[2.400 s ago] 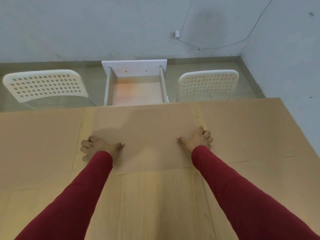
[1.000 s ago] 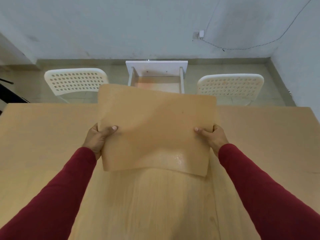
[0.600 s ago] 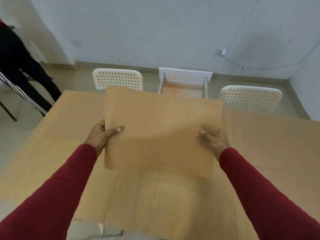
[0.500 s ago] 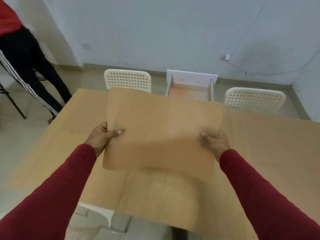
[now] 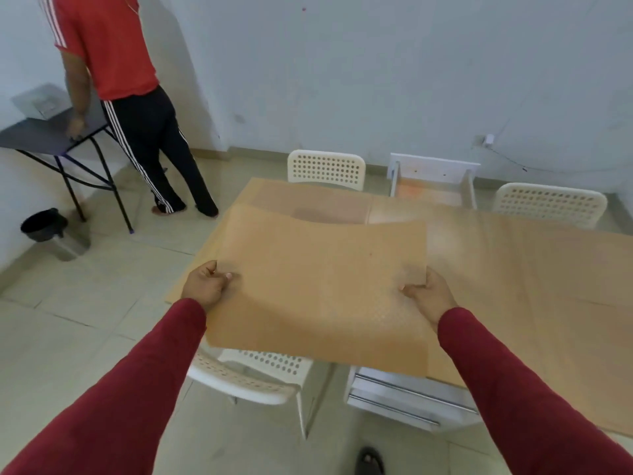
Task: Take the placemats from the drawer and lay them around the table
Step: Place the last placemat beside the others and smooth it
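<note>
Left hand (image 5: 205, 286), right hand (image 5: 430, 292) grip placemat (image 5: 322, 286).

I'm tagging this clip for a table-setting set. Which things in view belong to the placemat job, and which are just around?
Belongs to the job:
tan rectangular placemat, gripped at its side edges by the left hand and right hand
wooden table
open white drawer

Just around:
white perforated plastic chairs
black bin
dark folding side table

My one head camera looks forward and down over my arms, close on the mat (image 5: 322, 289), table (image 5: 534, 269) and floor beyond.
</note>
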